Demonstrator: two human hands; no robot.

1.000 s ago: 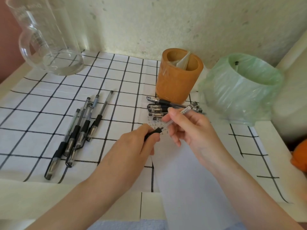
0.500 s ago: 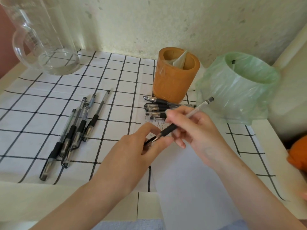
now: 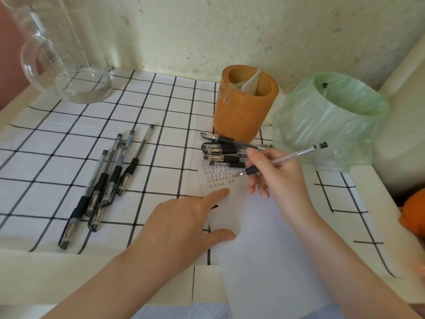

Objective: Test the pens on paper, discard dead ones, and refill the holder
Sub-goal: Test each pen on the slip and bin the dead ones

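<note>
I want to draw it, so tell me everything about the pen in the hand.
The pen is thin, with a clear plastic-looking barrel, a black grip, a silvery pointed tip and a black plug at the back end. Its cap is off. The right hand pinches it near the grip. It tilts, back end up and right, tip close over the paper beside rows of small written marks; whether it touches the paper cannot be told.

cream table (image 3: 41,277), checked cloth (image 3: 57,143) on it
</note>
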